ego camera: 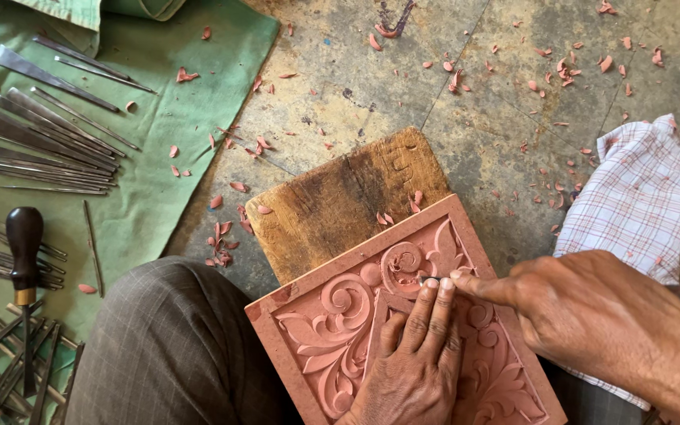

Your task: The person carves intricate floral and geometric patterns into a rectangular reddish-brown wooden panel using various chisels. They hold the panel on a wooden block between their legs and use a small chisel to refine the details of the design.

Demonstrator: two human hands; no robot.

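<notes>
While pressed flat, left hand (415, 354) on carved pink panel (332, 330); right hand (592, 315) pinching a thin tool (421, 280).

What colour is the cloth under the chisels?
Green; the cloth shows clearly in the head view, under the metal chisels.

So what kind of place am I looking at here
Likely a woodcarver's floor workshop: a reddish carved panel under both hands, rows of metal chisels on a green cloth, and shavings scattered across the concrete floor.
</notes>
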